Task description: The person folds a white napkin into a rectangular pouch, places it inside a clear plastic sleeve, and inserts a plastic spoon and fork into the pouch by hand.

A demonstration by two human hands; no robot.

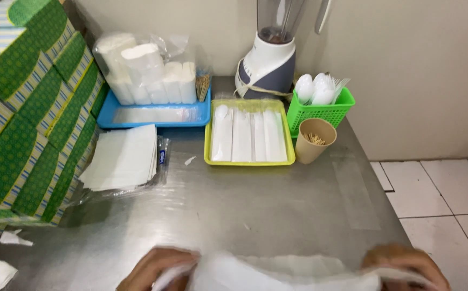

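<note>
White tissue sheet (277, 276) is stretched low over the near edge of the steel desk (255, 210), pinched at its ends by left hand (156, 269) and right hand (406, 267), each grip pressed together on it. Risk: uneven pull could tear the thin sheet. Napkin stack (123, 156) and yellow tray (249, 160) lie well apart.

Even indoor light, soft glare, blurred hands

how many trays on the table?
2. A blue tray at the back left, holding bagged white rolls, and a yellow tray to its right, holding wrapped white packets. The green basket isn't counted. Nothing suggests hidden ones.
</note>
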